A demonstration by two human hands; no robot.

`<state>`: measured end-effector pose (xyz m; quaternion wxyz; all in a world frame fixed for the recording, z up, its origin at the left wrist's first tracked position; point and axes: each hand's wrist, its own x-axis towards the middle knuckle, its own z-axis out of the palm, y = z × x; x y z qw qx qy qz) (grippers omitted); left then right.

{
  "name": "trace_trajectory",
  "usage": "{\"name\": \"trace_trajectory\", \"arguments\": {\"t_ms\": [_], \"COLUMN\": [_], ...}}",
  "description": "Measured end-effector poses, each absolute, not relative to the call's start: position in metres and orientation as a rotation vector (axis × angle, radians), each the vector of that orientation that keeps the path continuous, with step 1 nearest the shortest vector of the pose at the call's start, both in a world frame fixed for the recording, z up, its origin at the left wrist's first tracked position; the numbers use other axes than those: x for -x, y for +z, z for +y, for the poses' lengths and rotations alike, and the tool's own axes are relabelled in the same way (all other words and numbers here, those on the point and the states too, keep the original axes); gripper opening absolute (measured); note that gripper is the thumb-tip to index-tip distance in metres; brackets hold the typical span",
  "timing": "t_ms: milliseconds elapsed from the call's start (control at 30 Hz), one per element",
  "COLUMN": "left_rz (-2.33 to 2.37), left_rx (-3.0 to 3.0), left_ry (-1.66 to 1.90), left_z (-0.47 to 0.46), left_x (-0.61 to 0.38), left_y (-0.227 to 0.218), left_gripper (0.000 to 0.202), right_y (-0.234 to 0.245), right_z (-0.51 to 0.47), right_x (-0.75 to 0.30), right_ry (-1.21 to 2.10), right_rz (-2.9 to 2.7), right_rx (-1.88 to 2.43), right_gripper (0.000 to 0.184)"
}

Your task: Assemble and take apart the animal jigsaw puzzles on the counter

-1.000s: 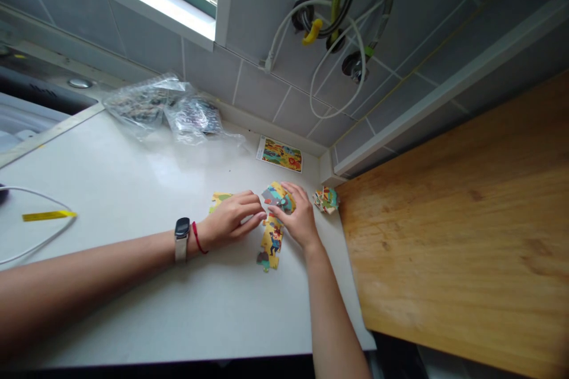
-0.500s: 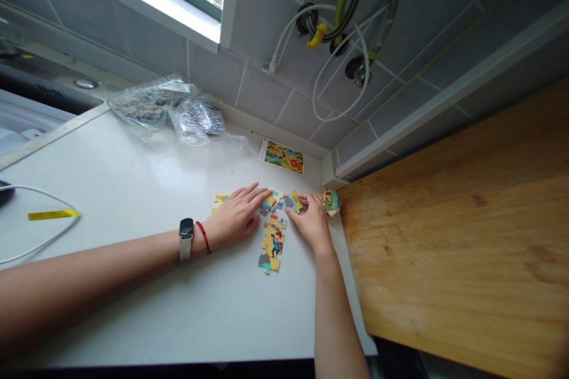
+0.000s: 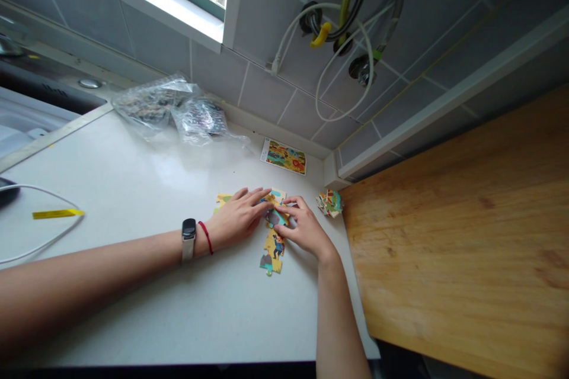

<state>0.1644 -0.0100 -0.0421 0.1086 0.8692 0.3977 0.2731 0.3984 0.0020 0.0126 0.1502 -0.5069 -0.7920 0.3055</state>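
My left hand lies flat with its fingers stretched over joined puzzle pieces, hiding part of them. Between the thumb and fingers of my right hand is a puzzle piece, grey and teal. It is just right of my left fingertips, above a joined strip of pieces that runs toward me and shows a small figure. Whether the held piece lies flat against its neighbours I cannot tell. A small pile of loose pieces sits to the right, near the counter's edge.
Behind my hands lies a picture card with a colourful animal scene. Clear plastic bags rest against the wall at the back left. A white cable with a yellow tag is at the left. A wooden board borders the counter on the right.
My right hand has moved left and slightly nearer with the puzzle piece, from beside the pile to the top of the strip. My left hand has stayed nearly in place.
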Motion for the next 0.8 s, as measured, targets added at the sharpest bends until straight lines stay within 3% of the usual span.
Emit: {"name": "trace_trajectory", "arguments": {"t_ms": [800], "left_rz": [1.192], "left_rx": [-2.58], "left_ry": [0.845], "left_z": [-0.0111], "left_x": [-0.1673], "left_y": [-0.0439], "left_gripper": [0.035], "right_y": [0.0148], "right_z": [0.0007], "right_x": [-0.3956], "right_ry": [0.831], "right_rz": [-2.275], "right_rx": [1.453], "right_gripper": [0.047]}}
